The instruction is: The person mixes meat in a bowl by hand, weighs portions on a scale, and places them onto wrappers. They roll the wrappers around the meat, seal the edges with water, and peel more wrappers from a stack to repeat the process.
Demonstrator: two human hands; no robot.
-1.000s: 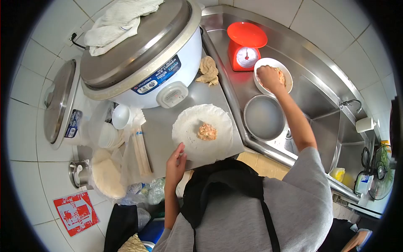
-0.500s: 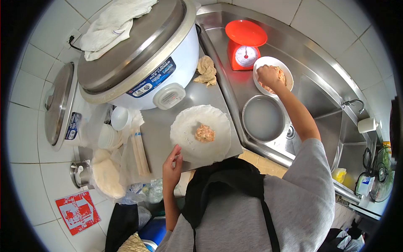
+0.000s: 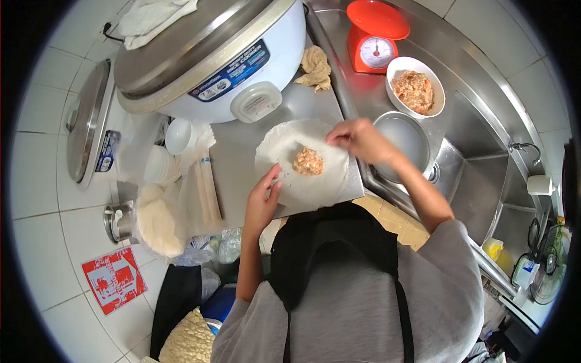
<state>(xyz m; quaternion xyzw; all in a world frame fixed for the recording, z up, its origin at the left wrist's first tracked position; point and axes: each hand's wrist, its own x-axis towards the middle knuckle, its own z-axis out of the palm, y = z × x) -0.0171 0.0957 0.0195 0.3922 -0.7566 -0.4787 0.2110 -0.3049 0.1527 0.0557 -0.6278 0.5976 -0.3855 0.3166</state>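
Rice cooker [image 3: 206,54]: blue label w/ white print, "RICE COOKER" just legible, rest too small. Scale [image 3: 376,51]: dial nos. unreadable. Red sign [image 3: 115,279]: white arrow, txt illegible.

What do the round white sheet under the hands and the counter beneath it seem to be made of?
The sheet looks like a thin, matte white wrapper, probably rice paper: its edge wrinkles softly. The counter appears to be brushed stainless steel: grey, with dull reflections.
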